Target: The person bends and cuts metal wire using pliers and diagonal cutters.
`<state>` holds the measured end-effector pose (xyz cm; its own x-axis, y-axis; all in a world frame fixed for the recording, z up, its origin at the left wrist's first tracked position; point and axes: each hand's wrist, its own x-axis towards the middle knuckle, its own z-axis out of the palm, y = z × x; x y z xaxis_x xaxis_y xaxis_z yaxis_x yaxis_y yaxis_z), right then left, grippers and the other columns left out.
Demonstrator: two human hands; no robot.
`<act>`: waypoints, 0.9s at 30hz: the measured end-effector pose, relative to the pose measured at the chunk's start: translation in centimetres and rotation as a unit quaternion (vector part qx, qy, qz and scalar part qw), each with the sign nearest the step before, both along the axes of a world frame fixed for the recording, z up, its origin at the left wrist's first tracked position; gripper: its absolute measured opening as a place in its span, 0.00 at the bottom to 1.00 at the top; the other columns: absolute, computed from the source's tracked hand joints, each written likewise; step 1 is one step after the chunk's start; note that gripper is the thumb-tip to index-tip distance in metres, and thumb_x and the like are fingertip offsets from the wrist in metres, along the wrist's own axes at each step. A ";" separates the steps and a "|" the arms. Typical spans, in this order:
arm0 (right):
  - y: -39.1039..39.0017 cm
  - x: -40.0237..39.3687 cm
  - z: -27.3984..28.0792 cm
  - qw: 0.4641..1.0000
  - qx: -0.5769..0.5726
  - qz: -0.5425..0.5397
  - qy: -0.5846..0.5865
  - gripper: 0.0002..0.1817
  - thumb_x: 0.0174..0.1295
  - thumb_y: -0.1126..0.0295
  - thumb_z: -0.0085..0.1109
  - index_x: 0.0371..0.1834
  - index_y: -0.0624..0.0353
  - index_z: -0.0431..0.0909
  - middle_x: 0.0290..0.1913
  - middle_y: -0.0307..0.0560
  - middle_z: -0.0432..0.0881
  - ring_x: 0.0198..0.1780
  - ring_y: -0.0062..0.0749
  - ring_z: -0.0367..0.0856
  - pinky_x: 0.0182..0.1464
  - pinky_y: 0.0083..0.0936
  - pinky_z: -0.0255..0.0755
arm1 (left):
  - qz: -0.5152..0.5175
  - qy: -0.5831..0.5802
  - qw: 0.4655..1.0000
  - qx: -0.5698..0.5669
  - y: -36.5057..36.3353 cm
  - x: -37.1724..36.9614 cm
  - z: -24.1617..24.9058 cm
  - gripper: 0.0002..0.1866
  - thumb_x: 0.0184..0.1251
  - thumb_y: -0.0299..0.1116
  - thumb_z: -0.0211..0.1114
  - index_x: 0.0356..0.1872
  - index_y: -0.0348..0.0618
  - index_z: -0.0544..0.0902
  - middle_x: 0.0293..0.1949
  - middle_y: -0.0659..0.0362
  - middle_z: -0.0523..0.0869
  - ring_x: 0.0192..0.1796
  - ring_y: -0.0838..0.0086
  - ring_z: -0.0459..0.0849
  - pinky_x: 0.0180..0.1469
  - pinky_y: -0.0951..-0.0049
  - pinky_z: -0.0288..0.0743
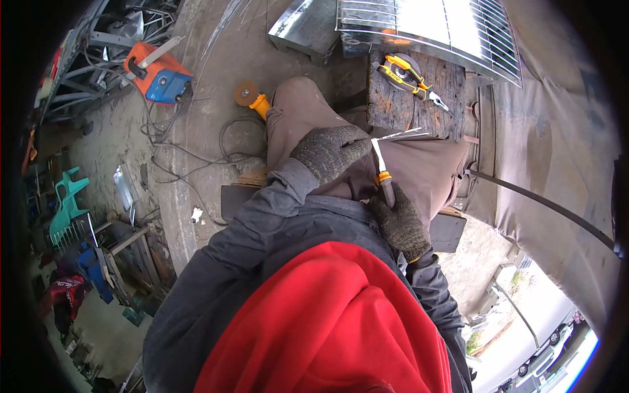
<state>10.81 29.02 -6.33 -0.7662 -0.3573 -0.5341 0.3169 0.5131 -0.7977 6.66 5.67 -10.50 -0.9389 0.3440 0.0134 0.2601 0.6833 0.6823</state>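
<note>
My left hand (333, 154), in a dark knit glove, is closed around a bundle of thin metal rods (405, 135) whose ends stick out to the right above my thigh. My right hand (401, 226), gloved alike, grips a hand tool (386, 188) with a grey and orange handle. The tool's bright, flat blade points up and meets the rods close to my left fingertips. Beyond my hands, a worn wooden block (416, 108) carries pliers (419, 85) with yellow and black handles. They lie across a grey disc (397, 72).
A yellow angle grinder (260, 105) with a brown disc lies beside my knee, its cable on the floor. An orange and blue machine (159, 75) stands back left. A wire rack (419, 29) is ahead, a green plastic chair (69, 203) at left, a dark bar (544, 203) at right.
</note>
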 end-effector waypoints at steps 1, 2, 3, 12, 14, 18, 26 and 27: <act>0.0 0.0 0.2 1.000 0.000 0.000 0.000 0.19 0.67 0.71 0.55 0.62 0.58 0.72 0.44 0.48 0.85 0.47 0.36 0.84 0.49 0.32 0.75 | 0.000 0.000 1.000 0.000 0.0 0.0 -0.1 0.15 0.72 0.36 0.54 0.52 0.46 0.82 0.52 0.56 0.85 0.52 0.61 0.84 0.56 0.65 0.77; -0.1 0.0 0.4 1.000 -0.005 0.002 0.001 0.19 0.68 0.72 0.54 0.62 0.59 0.71 0.44 0.47 0.85 0.46 0.33 0.84 0.48 0.31 0.75 | -0.008 0.017 1.000 -0.006 -0.1 0.0 -0.2 0.15 0.72 0.36 0.54 0.53 0.45 0.82 0.52 0.55 0.85 0.52 0.60 0.83 0.56 0.64 0.77; -0.1 0.0 0.5 1.000 -0.010 0.003 0.003 0.19 0.69 0.72 0.54 0.62 0.59 0.71 0.43 0.46 0.84 0.45 0.31 0.84 0.48 0.30 0.76 | -0.016 0.035 0.999 -0.013 -0.1 0.0 -0.3 0.15 0.72 0.37 0.54 0.53 0.45 0.81 0.51 0.55 0.85 0.52 0.60 0.83 0.56 0.64 0.77; 0.3 0.3 -0.3 1.000 0.005 -0.001 0.017 0.19 0.69 0.67 0.56 0.61 0.59 0.71 0.43 0.49 0.84 0.45 0.37 0.84 0.47 0.33 0.75 | -0.069 -0.048 0.996 -0.005 -1.0 -0.4 1.6 0.24 0.67 0.41 0.56 0.62 0.45 0.77 0.59 0.52 0.80 0.60 0.59 0.80 0.61 0.59 0.74; 0.4 0.2 -0.4 0.999 0.022 0.008 0.029 0.18 0.69 0.66 0.56 0.59 0.59 0.72 0.42 0.51 0.84 0.44 0.41 0.84 0.46 0.35 0.75 | -0.069 -0.052 0.996 -0.017 -0.9 -0.3 1.7 0.24 0.67 0.41 0.55 0.62 0.46 0.78 0.60 0.52 0.80 0.60 0.59 0.80 0.61 0.59 0.74; -0.3 0.5 -0.8 0.998 0.050 -0.038 0.009 0.15 0.68 0.64 0.57 0.55 0.58 0.73 0.40 0.56 0.84 0.43 0.49 0.85 0.45 0.40 0.75 | -0.051 -0.106 0.993 -0.013 -0.6 -0.4 2.8 0.22 0.69 0.38 0.54 0.62 0.47 0.78 0.61 0.54 0.80 0.60 0.60 0.80 0.60 0.60 0.75; -0.7 0.6 -1.7 0.997 0.067 -0.029 0.030 0.13 0.68 0.65 0.57 0.53 0.56 0.74 0.39 0.58 0.84 0.44 0.55 0.84 0.45 0.43 0.75 | -0.029 -0.121 0.990 -0.072 -0.1 -0.1 3.2 0.19 0.71 0.37 0.53 0.61 0.50 0.79 0.62 0.57 0.79 0.60 0.64 0.80 0.62 0.62 0.73; -0.7 0.6 -1.9 0.997 0.060 -0.028 0.040 0.13 0.68 0.65 0.57 0.53 0.56 0.74 0.39 0.58 0.84 0.45 0.56 0.83 0.45 0.43 0.75 | -0.020 -0.148 0.985 -0.081 0.0 -0.2 3.6 0.19 0.72 0.37 0.53 0.60 0.50 0.79 0.62 0.58 0.80 0.60 0.65 0.80 0.62 0.62 0.73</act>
<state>11.38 28.34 -8.20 -0.8250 -0.2494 -0.5072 0.2865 0.5889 -0.7557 6.49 5.66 -6.93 -0.8790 0.3565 -0.3167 0.0961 0.7829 0.6147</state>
